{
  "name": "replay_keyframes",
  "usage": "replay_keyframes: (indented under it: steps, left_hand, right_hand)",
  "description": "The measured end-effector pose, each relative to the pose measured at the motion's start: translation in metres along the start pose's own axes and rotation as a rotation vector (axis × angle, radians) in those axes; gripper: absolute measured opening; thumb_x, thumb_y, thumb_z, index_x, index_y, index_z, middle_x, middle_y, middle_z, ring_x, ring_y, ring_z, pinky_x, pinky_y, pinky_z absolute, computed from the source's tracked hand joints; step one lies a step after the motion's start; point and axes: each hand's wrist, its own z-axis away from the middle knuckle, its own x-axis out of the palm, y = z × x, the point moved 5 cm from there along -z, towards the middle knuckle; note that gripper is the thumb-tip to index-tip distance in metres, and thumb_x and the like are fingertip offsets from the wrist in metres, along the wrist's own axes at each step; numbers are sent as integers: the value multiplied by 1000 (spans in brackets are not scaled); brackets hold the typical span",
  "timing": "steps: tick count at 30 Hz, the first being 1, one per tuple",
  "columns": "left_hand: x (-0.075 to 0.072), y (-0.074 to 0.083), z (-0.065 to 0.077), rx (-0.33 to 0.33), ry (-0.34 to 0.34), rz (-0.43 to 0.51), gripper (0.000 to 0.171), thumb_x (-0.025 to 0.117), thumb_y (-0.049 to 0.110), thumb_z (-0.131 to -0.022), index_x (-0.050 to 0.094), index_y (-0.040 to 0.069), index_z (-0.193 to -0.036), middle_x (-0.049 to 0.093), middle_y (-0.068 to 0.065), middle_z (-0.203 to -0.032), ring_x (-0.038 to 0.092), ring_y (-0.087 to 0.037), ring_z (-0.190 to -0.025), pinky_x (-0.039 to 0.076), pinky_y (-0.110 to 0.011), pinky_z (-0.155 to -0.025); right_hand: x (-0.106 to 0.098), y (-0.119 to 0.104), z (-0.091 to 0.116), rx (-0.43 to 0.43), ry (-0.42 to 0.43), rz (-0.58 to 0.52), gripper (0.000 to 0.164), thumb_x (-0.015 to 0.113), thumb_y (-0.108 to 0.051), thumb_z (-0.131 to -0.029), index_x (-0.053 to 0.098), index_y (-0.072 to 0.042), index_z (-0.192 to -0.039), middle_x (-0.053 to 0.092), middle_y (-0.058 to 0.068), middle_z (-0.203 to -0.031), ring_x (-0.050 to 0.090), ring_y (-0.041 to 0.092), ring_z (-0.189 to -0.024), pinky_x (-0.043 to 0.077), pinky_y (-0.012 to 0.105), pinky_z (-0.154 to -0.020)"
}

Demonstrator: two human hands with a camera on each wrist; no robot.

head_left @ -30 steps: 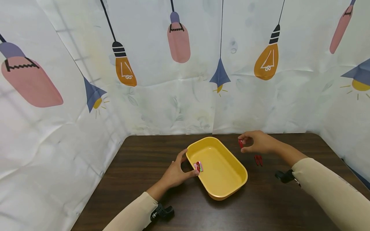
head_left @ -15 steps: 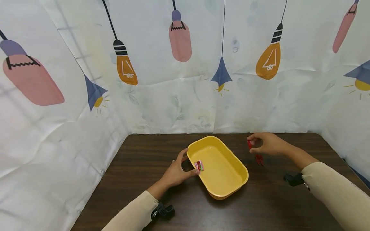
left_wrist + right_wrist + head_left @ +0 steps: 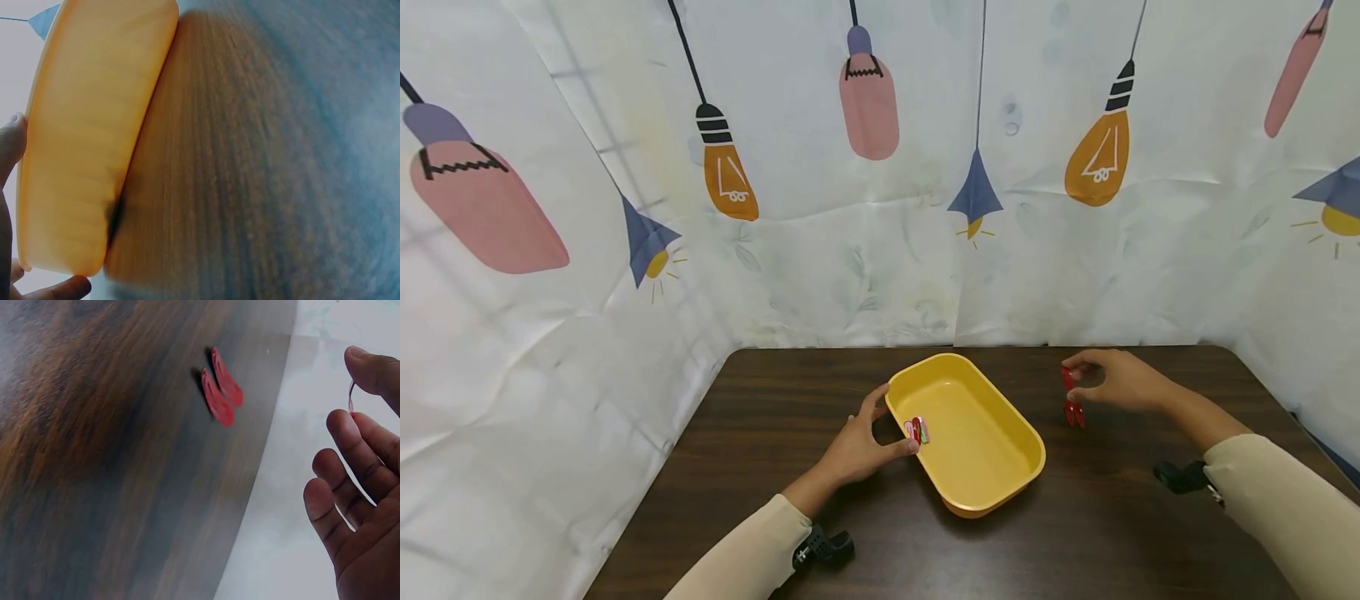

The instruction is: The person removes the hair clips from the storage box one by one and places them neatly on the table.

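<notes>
My left hand [image 3: 861, 446] grips the left side of a yellow plastic tub [image 3: 977, 450], thumb at the rim and fingers farther up the side. Inside it, close by the thumb, lie several pink and red hair clips [image 3: 917, 430]. Over the table to the right of the tub, my right hand [image 3: 1116, 381] pinches a red snap hair clip [image 3: 1067, 378] between thumb and fingertips. In the right wrist view the held clip [image 3: 351, 398] shows as a thin edge. Two more red snap clips [image 3: 217, 400] lie side by side on the table, below this hand.
The dark wood-grain table [image 3: 805, 375] runs back to a white curtain [image 3: 820, 275] printed with hanging lamps. The curtain also encloses the left and right sides. Each wrist carries a black strap-on camera [image 3: 823, 547].
Holding the red clip, my right hand has moved right, away from the tub, to above the two clips on the table. My left hand stays on the tub.
</notes>
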Motion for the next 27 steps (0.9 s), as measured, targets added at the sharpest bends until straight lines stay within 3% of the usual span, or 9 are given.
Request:
replay_keyframes:
  steps: [7,27]
  left_hand:
    - [1,0,0,3,-2,4,107,79,64,-80,21,28,-163,55,-16,-147,52,-27,-136,9,-65,-119]
    - [-1,1,1,13,-9,9,106,79,62,-81,22,26,-163,55,-16,-147,52,-25,-137,6,-65,-119]
  right_hand:
    - [0,6,7,3,14,-3,59,81,-37,-90,63,-3,-135,67,12,-121,63,36,-111,54,54,-87]
    - [16,29,25,37,18,15,62,82,-44,-87,65,-4,-132,68,9,-117,63,33,-107,53,56,-84]
